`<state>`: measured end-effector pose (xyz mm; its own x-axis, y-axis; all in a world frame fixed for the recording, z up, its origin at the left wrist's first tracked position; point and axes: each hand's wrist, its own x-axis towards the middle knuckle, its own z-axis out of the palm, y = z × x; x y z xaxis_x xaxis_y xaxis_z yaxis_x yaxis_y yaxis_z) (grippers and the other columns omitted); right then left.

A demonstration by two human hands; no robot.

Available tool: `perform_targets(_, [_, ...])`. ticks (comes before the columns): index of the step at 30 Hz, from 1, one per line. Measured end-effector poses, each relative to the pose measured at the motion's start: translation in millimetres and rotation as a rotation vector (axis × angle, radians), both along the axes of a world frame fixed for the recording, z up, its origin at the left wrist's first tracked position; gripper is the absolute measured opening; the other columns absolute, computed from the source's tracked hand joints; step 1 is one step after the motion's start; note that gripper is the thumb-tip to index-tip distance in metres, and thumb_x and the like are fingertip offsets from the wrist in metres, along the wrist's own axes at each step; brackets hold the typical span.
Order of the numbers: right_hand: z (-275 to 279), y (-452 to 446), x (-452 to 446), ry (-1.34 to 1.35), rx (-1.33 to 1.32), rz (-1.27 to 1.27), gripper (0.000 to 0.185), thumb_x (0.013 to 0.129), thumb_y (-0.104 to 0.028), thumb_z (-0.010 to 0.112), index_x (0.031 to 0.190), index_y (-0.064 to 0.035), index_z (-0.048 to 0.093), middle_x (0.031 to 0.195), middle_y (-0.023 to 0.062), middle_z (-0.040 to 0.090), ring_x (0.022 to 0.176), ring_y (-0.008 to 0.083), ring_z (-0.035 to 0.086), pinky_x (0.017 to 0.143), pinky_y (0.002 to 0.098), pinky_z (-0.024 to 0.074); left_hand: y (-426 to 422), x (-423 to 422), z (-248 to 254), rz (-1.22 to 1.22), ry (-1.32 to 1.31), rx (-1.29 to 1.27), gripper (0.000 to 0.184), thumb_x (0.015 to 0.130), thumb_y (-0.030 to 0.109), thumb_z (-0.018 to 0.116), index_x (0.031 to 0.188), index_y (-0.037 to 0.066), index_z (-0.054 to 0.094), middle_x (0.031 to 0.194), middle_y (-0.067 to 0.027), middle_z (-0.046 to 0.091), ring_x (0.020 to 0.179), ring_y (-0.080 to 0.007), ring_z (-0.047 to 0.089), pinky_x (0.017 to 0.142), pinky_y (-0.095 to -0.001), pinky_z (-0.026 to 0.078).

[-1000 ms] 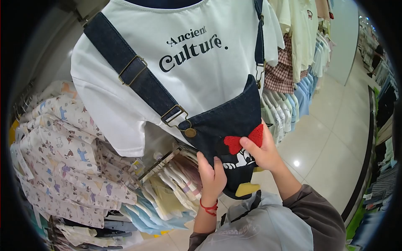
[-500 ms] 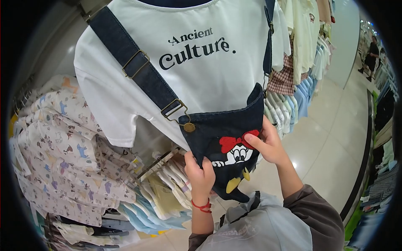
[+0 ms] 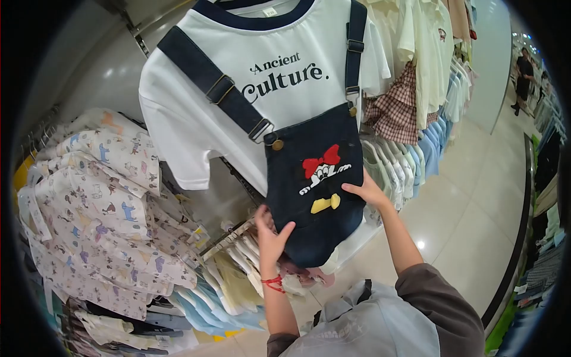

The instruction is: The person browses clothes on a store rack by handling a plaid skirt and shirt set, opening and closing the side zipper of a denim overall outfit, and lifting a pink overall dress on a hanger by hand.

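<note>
Dark denim overalls [image 3: 309, 238] hang over a white T-shirt [image 3: 196, 125] printed "Ancient Culture." On their bib is a cartoon face with a red bow [image 3: 322, 161], above two yellow shoe shapes [image 3: 325, 204]. My left hand [image 3: 271, 237] is at the lower left edge of the overalls, thumb and fingers spread apart, the fingers slightly blurred. At the right edge, my right hand [image 3: 372, 193] has its thumb on the front of the cloth and its fingers mostly hidden behind it.
Animal-print clothes [image 3: 107, 220] hang at the left, with more garments on a lower rail [image 3: 229, 235]. To the right hang a checked skirt [image 3: 395, 110] and pale shirts [image 3: 431, 71]. A tiled aisle [image 3: 470, 208] runs past, with a person [image 3: 523, 80] standing far off.
The bib, bunched and folded before, now hangs flatter and shows its yellow shapes fully. My left hand has loosened from the cloth. The shirt appears lower and its collar shows.
</note>
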<state>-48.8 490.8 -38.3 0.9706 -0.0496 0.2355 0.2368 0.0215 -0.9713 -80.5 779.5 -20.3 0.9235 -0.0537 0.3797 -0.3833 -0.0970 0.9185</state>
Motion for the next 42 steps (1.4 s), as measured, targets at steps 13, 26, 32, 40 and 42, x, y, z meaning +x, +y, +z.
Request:
perform_targets(13, [-12,-19,-57,0.394,-0.244,0.584,0.079,0.071,-0.027,0.075,0.133,0.0011,0.033,0.129,0.0107,0.044,0.119,0.0200,0.040,0.100,0.0306,0.0306,-2,-14,-48,0.171,0.128,-0.162,0.046,0.088,0.020,0.056,0.123,-0.005,0.042,0.123,-0.0138,0.048,0.112,-0.0212,0.046,0.096,-0.0300,0.032])
perform_targets(26, [-52,-31,-92,0.195,0.036,0.011,0.037,0.087,-0.026,0.057,0.110,0.0017,0.054,0.103,0.0053,0.059,0.094,0.0110,0.052,0.085,0.0259,0.0410,9,-34,-53,0.244,0.132,-0.034,0.054,0.071,0.014,0.073,0.114,-0.006,0.048,0.111,-0.0138,0.057,0.101,-0.0211,0.053,0.090,-0.0295,0.039])
perform_targets(32, [-78,-52,-117,0.175,-0.212,0.402,0.060,0.078,-0.025,0.068,0.126,0.0017,0.043,0.119,0.0123,0.054,0.112,0.0185,0.046,0.096,0.0305,0.0352,20,-48,-64,-0.357,0.297,0.171,0.059,0.068,0.007,0.072,0.120,-0.004,0.046,0.120,-0.0088,0.050,0.108,-0.0183,0.048,0.093,-0.0285,0.038])
perform_targets(40, [-124,-57,-137,0.350,0.002,0.008,0.040,0.091,-0.030,0.051,0.112,0.0029,0.054,0.102,0.0057,0.060,0.093,0.0134,0.053,0.085,0.0278,0.0413,1,-73,-146,0.142,0.455,0.233,0.044,0.086,0.029,0.057,0.110,-0.007,0.053,0.106,-0.0145,0.060,0.098,-0.0204,0.055,0.086,-0.0299,0.041])
perform_targets(42, [-118,-71,-136,0.344,-0.084,-0.200,0.039,0.091,-0.031,0.048,0.105,0.0042,0.056,0.095,0.0084,0.062,0.087,0.0151,0.055,0.079,0.0287,0.0425,6,-71,-152,0.167,0.315,-0.015,0.036,0.089,0.027,0.051,0.104,-0.006,0.056,0.101,-0.0163,0.063,0.094,-0.0224,0.058,0.083,-0.0301,0.042])
